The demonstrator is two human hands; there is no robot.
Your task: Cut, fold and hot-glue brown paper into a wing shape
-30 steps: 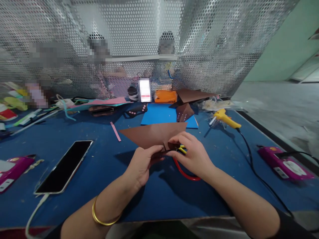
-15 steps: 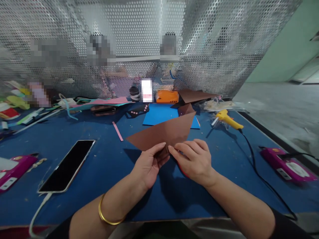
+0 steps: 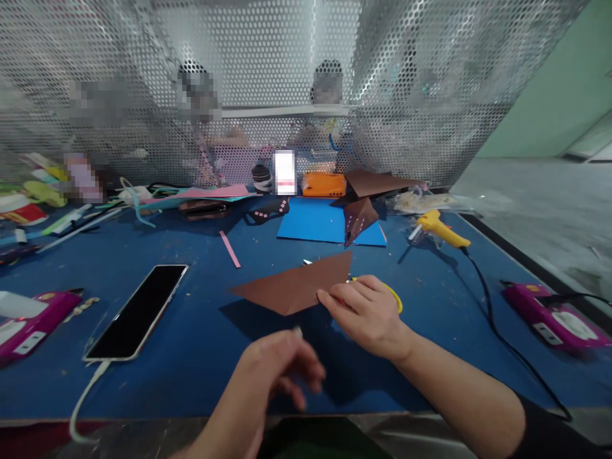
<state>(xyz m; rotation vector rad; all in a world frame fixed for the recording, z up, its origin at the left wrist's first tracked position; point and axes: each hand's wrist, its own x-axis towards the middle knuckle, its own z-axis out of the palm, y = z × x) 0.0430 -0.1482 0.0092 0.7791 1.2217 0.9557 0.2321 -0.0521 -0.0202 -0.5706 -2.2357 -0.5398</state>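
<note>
A brown sheet of paper (image 3: pixel 296 280) is pinched at its right part by my right hand (image 3: pixel 366 315), tilted above the blue table. My left hand (image 3: pixel 277 363) is below and nearer to me, off the paper, with its fingers loosely bent, apart and slightly blurred. Behind the paper and right hand shows part of a pair of scissors: a yellow handle (image 3: pixel 396 298) and a metal tip. Whether the right hand touches the scissors is hidden. Further back, a folded brown paper piece (image 3: pixel 359 218) with small pink marks lies on a blue sheet (image 3: pixel 310 223).
A yellow glue gun (image 3: pixel 442 229) with a black cord lies to the right, near a magenta device (image 3: pixel 549 315). On the left are a charging phone (image 3: pixel 138 312) and another magenta device (image 3: pixel 41 325). A pink strip (image 3: pixel 230 249) lies mid-table. Perforated metal mesh (image 3: pixel 268 76) stands behind.
My left hand has let go of the brown paper and moved down towards me. The paper has dropped lower and left in my right hand, uncovering the folded piece and parts of the scissors.
</note>
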